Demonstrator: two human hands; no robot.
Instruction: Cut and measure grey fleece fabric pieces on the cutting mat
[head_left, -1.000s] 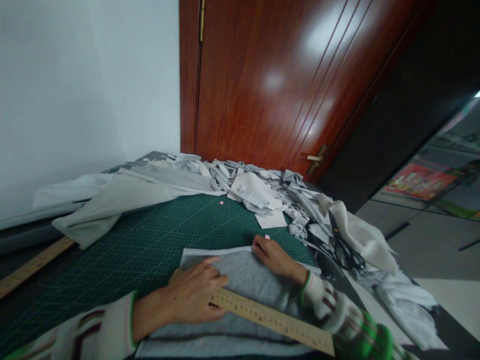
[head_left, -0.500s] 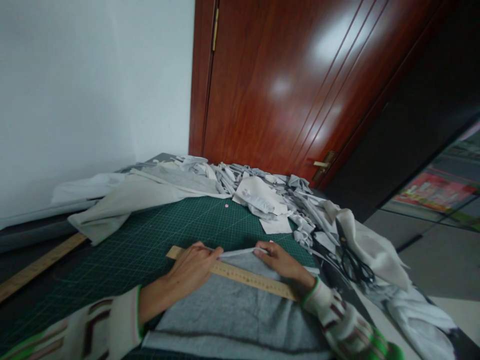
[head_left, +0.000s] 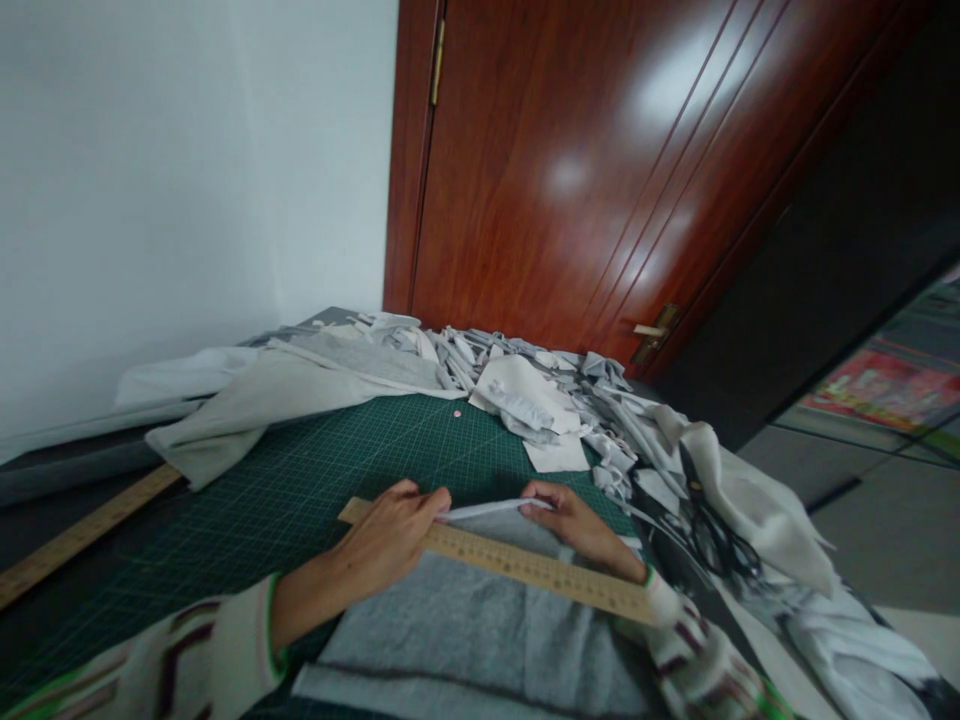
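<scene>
A grey fabric piece (head_left: 480, 610) lies on the green cutting mat (head_left: 390, 450) right in front of me, with a wooden ruler (head_left: 525, 565) slanting across it. At the fabric's far edge, my left hand (head_left: 401, 530) pinches the left end of a folded strip between thumb and fingers. That hand also rests over the ruler's left part and hides some of it. My right hand (head_left: 570, 520) grips the same edge farther right, fingers curled round the fold. Between the two hands the edge is stretched fairly straight.
Fabric scraps (head_left: 525, 390) are heaped along the back and right. Black scissors (head_left: 712, 530) lie on cloth at the right. A second wooden ruler (head_left: 90, 530) sits at the left, partly under pale cloth (head_left: 247, 410). Behind stands a brown door (head_left: 525, 180).
My right hand has shifted slightly right along the fabric edge, and more of the ruler's right end shows now. The left hand keeps its grip. The whole view has moved a little.
</scene>
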